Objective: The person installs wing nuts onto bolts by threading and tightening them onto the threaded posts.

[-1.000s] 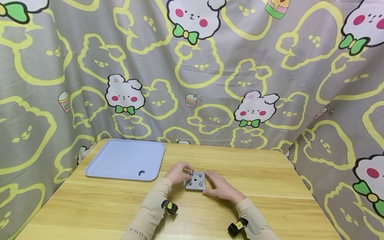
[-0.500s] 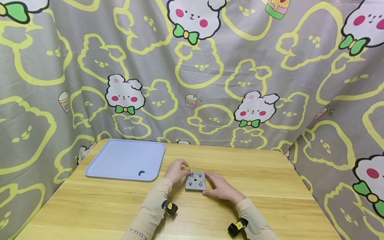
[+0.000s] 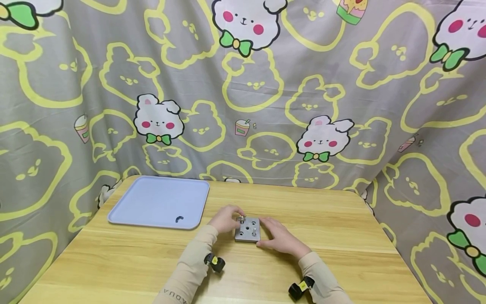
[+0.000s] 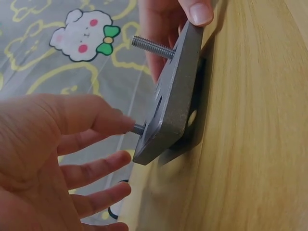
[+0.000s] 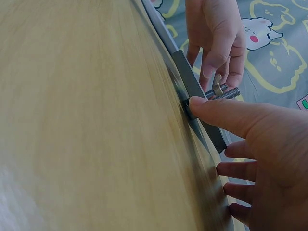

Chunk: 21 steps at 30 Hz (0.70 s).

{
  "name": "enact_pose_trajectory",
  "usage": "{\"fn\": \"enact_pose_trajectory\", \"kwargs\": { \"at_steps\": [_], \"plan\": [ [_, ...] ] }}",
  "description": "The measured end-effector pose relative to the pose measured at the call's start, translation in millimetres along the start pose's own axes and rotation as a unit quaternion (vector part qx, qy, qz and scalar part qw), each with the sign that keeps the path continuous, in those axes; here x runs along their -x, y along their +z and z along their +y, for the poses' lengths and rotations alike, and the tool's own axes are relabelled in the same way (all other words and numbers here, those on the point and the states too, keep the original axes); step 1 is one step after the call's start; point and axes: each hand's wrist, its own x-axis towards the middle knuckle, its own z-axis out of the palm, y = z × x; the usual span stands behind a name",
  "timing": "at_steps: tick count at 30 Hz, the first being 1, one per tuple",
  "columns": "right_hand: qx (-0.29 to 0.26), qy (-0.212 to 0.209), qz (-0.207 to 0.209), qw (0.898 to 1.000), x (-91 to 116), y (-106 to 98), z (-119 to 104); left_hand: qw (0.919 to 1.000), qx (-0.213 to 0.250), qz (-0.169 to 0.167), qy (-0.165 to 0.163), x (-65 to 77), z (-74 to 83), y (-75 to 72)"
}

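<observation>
A grey square metal plate (image 3: 247, 230) with several holes lies on the wooden table. Two threaded bolts stand up from it; the near-right bolt (image 4: 153, 46) is bare. On the far-left bolt sits a small wing nut (image 5: 218, 85), seen in the right wrist view. My left hand (image 3: 226, 219) pinches this wing nut with thumb and index finger, its other fingers spread beside the plate; in the left wrist view the fingers hide the nut. My right hand (image 3: 279, 236) holds the plate from the right, thumb on the near edge and fingers along the right side.
A pale blue tray (image 3: 159, 200) stands at the left back of the table, with a small dark curved piece (image 3: 179, 219) lying in it. A patterned curtain (image 3: 243, 93) hangs behind the table (image 3: 322, 211) and at both sides.
Half a second ago the left fingers had drawn away from the wing nut to the left; now they are back on it. The plate and right hand stay in place.
</observation>
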Motion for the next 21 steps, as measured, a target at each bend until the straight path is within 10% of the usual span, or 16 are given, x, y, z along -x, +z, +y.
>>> {"fn": "enact_pose_trajectory", "kwargs": {
  "at_steps": [21],
  "plan": [
    [0.007, 0.0, 0.001, 1.0, -1.4, 1.4, 2.2, 0.9911, -0.061, 0.109, -0.047, 0.6, 2.3, 0.1]
  ]
}}
